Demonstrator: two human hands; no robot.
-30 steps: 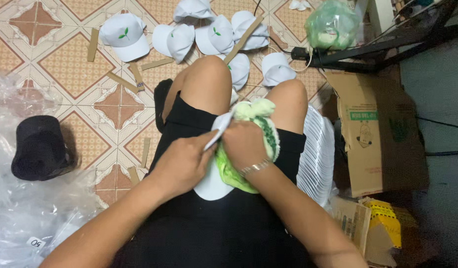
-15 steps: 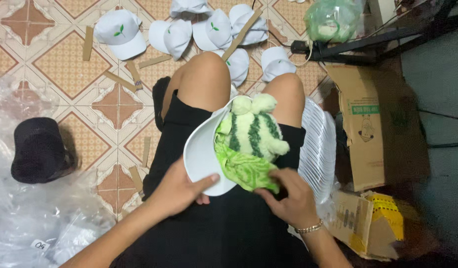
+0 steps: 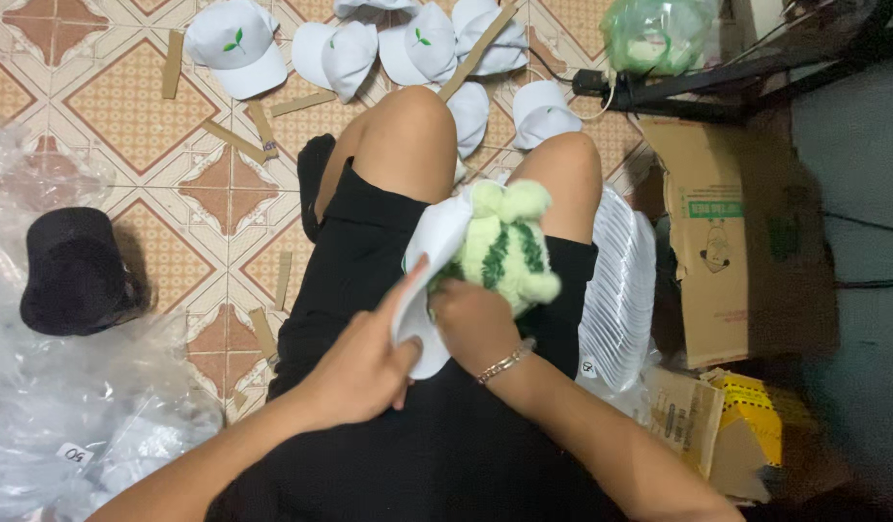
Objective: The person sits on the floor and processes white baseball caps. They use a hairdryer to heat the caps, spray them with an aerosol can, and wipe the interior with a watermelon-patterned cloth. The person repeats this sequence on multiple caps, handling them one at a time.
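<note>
White cap point(image 3: 429, 253) wraps a fuzzy green striped plush point(image 3: 499, 253).

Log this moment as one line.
left hand: grips white cap brim | right hand: holds green striped plush against cap | on lap

Fuzzy green plush toy point(image 3: 499, 253), matt white cloth cap point(image 3: 429, 280), glossy floor tiles point(image 3: 127, 97).

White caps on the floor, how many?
6 visible: far-left cap, next cap, logo cap, top cap, cap at left knee, cap at right knee. More may be hidden.
</note>
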